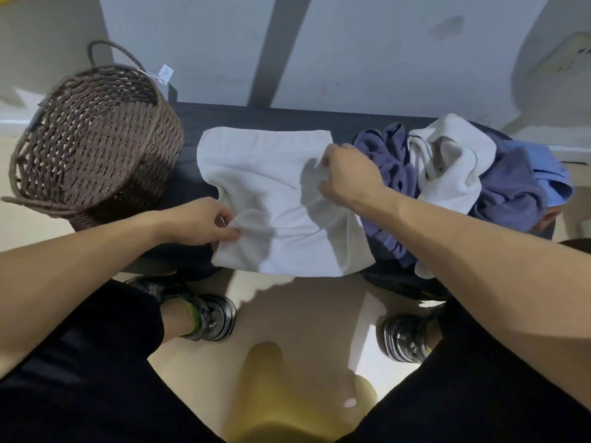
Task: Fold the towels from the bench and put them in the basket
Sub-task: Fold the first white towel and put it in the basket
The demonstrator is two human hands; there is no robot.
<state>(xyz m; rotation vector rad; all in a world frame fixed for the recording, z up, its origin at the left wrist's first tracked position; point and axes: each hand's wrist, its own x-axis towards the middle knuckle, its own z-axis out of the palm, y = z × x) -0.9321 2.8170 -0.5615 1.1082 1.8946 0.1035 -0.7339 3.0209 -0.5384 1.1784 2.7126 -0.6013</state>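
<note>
Both hands, left (198, 223) and right (347, 174), pinch the white towel (275, 199), each grip's fingertips partly buried in its folds

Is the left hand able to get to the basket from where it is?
Probably yes. The basket stands just beside the left hand with nothing between them, but that hand's fingers are busy pinching the white towel.

White towel (275, 199): spread on bench (256, 118), near edge overhanging. Towel pile (473, 174), purple, white, blue: crumpled, right of it. Wicker basket (92, 139): tilted, left of it.
</note>
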